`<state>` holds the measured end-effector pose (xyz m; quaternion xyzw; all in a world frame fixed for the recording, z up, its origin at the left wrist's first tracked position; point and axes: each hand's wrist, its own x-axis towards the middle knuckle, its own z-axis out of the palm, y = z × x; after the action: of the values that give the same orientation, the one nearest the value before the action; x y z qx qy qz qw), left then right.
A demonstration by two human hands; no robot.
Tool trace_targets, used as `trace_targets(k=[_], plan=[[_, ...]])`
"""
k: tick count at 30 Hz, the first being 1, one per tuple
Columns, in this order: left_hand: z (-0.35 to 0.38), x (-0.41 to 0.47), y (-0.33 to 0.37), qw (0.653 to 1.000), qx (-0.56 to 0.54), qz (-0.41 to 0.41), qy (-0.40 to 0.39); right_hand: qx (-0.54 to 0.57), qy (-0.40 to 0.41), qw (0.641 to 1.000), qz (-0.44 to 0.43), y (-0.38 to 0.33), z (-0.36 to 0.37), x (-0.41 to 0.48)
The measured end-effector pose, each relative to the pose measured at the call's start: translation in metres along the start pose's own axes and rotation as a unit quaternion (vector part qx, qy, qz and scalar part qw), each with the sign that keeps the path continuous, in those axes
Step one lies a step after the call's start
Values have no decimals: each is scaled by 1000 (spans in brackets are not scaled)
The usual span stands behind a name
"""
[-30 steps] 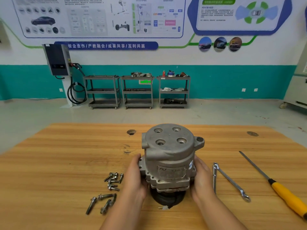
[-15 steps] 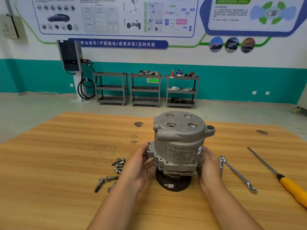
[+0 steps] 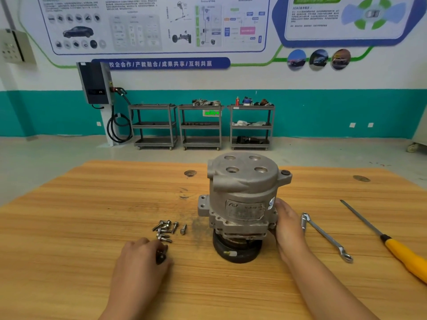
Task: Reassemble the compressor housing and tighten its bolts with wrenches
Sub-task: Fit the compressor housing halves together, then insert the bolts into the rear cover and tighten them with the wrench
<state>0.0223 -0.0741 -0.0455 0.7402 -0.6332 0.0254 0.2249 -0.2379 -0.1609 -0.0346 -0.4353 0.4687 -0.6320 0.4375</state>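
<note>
The grey compressor (image 3: 242, 192) stands upright on its black pulley in the middle of the wooden table (image 3: 69, 227). My right hand (image 3: 286, 227) grips its right side at the flange. Several loose bolts (image 3: 166, 228) lie in a small pile to the left of the compressor. My left hand (image 3: 143, 257) is down on the table just in front of that pile, with its fingertips curled round a dark bolt (image 3: 161, 256). A double-ended wrench (image 3: 325, 236) lies flat to the right of my right hand.
A screwdriver with a yellow handle (image 3: 402, 252) lies at the table's right edge, beyond the wrench. Two round holes (image 3: 190, 173) are set in the table's far side. Three grey shelf carts (image 3: 201, 125) and a wall charger stand across the floor.
My left hand has let go of the compressor's left side and moved down-left to the bolts, where it now pinches one. My right hand stays on the compressor.
</note>
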Motion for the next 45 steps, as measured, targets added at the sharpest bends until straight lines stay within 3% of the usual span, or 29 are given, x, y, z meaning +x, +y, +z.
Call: trace_targets(k=[10, 13, 15, 23, 28, 31, 36, 45], plan=[[7, 9, 10, 999, 28, 24, -12, -21, -6, 1000, 10, 3, -4, 2], [5, 12, 18, 999, -22, 28, -21, -26, -19, 999, 5, 3, -7, 6], [4, 17, 24, 993, -113, 29, -11, -28, -26, 999, 5, 3, -8, 8], [-42, 39, 60, 927, -341, 44, 152, -58, -51, 997, 21, -1, -9, 6], [-93, 45, 97, 876, -418, 123, 206, -54, -56, 996, 40, -3, -12, 5], [-112, 49, 119, 868, -442, 167, 154, -49, -56, 996, 41, -2, -12, 3], [-119, 61, 150, 904, -369, 217, -16, -45, -65, 996, 32, -4, -11, 0], [-112, 69, 167, 917, -301, 261, -7, -28, -59, 997, 37, -4, -11, -2]])
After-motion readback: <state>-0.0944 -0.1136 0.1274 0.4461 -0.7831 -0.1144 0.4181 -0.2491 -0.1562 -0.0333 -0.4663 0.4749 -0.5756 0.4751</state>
